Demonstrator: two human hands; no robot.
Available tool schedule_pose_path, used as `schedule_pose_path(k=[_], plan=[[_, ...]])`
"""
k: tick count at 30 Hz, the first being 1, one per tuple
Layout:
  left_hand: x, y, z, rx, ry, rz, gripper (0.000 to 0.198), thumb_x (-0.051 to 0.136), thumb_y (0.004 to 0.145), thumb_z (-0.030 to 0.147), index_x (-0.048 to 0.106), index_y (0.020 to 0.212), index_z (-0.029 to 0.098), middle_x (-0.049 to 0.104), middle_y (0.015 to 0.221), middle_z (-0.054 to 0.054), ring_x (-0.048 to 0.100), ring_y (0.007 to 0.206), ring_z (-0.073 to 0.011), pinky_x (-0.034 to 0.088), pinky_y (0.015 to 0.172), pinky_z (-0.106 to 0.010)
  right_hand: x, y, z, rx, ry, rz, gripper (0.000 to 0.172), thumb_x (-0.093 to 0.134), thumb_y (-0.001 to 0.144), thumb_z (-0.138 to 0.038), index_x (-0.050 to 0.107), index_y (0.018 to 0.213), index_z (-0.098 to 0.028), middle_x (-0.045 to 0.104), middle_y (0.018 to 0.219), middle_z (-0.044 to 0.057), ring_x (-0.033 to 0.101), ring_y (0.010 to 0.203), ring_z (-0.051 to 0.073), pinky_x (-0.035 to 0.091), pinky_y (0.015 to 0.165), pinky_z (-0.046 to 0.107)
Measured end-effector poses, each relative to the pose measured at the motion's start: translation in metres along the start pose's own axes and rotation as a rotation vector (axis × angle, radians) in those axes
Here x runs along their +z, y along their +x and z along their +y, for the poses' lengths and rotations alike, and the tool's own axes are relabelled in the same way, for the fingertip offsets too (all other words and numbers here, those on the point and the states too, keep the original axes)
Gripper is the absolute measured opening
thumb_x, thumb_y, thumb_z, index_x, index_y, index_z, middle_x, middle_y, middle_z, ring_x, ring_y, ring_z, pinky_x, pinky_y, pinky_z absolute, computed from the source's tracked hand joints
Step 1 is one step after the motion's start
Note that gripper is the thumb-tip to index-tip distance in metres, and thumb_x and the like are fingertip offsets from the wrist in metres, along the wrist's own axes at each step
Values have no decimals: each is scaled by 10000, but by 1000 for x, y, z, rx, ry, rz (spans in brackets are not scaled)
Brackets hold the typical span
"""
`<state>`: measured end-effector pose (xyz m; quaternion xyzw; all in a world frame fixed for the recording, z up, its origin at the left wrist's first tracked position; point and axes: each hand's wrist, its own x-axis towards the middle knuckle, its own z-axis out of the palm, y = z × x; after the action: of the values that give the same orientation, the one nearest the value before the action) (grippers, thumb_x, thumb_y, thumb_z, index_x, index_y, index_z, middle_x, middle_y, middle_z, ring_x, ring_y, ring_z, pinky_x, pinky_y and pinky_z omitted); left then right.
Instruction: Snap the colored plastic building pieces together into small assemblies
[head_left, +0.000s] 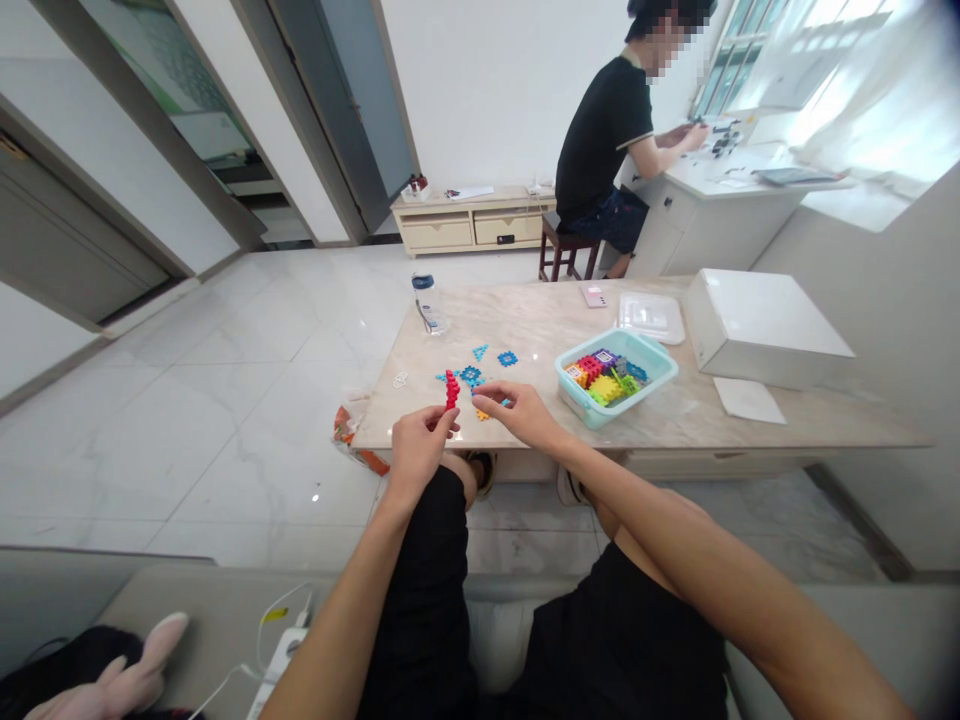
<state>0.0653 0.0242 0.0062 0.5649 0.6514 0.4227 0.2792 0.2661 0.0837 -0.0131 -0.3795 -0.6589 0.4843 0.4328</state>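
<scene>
My left hand (pixel 421 445) pinches a red toothed building piece (pixel 451 390), held upright above the near edge of the table. Just to its right is my right hand (pixel 525 415), thumb and fingers slightly apart, with nothing visible between them. Below and behind the hands lie several blue toothed pieces, among them a dark blue square (pixel 508 358) and a light blue triangle (pixel 480 352). An orange piece (pixel 482 415) shows partly under the right fingers. To the right, a light teal tub (pixel 592 412) holds many coloured pieces.
On the marble-look table (pixel 397 420) stand a clear bottle (pixel 428 305), a clear plastic lid (pixel 651 317), a pink phone (pixel 593 296) and a large white box (pixel 765 325). A person in black (pixel 604 140) sits at a white desk beyond. A power strip (pixel 277 670) lies on the sofa.
</scene>
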Motion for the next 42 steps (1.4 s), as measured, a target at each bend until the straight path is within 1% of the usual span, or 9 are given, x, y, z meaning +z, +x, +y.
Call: schedule_pose_path(k=[2,6,8,16,23,27,34,39,42], plan=[[0,0,-1,34,68,-27,280,751,911,471,840,883,207,811,751,-68,740,674,-246,519,674,-323,0,0,0,2,6,0,402,754,926,-572,840,1079,-210,837,1034,74,753,929,228,563,796,326],[-1,-1,-1,71,83,-214,297,719,927,474,835,825,220,823,785,-65,752,716,-255,499,671,-313,0,0,-1,16,4,-26,443,705,938,-623,833,886,-202,817,868,60,742,836,227,553,771,334],[-1,-1,0,90,110,-265,313,699,941,477,836,819,224,827,807,-64,754,739,-258,489,682,-312,0,-1,0,39,-5,-35,465,708,923,-644,821,828,-203,804,818,58,733,801,228,550,745,334],[4,-4,1,166,626,-129,251,690,978,415,841,887,236,807,825,-135,732,762,-296,393,676,-324,4,-2,11,115,-10,-57,400,748,897,-595,826,835,-208,810,820,56,743,793,226,549,721,319],[7,-13,17,165,861,-168,335,583,1058,424,825,943,223,822,915,-141,767,875,-309,449,718,-332,7,-1,22,102,-31,-81,323,713,925,-504,828,898,-204,824,869,58,757,840,223,562,771,301],[5,-13,16,163,744,-173,286,626,1036,433,825,961,242,834,933,-100,779,895,-299,489,748,-337,8,0,23,90,-27,-78,288,692,935,-444,820,883,-192,822,874,65,748,828,215,560,776,298],[0,-2,-4,121,118,-205,354,681,974,521,811,1087,212,843,1003,-70,782,882,-242,570,828,-321,1,1,17,21,-53,-76,309,681,943,-435,830,933,-164,819,867,70,728,809,208,535,764,301],[-1,-2,-3,141,76,-268,310,664,977,475,825,1007,212,842,922,-58,780,841,-236,572,804,-318,1,0,15,-24,-78,-110,284,681,949,-406,840,951,-170,830,901,64,723,828,207,521,755,293],[-1,-4,-1,149,84,-249,296,673,965,466,824,963,211,839,889,-54,776,814,-232,565,775,-311,1,0,15,-45,-93,-111,268,683,953,-387,845,963,-174,833,907,60,725,834,209,519,762,296]])
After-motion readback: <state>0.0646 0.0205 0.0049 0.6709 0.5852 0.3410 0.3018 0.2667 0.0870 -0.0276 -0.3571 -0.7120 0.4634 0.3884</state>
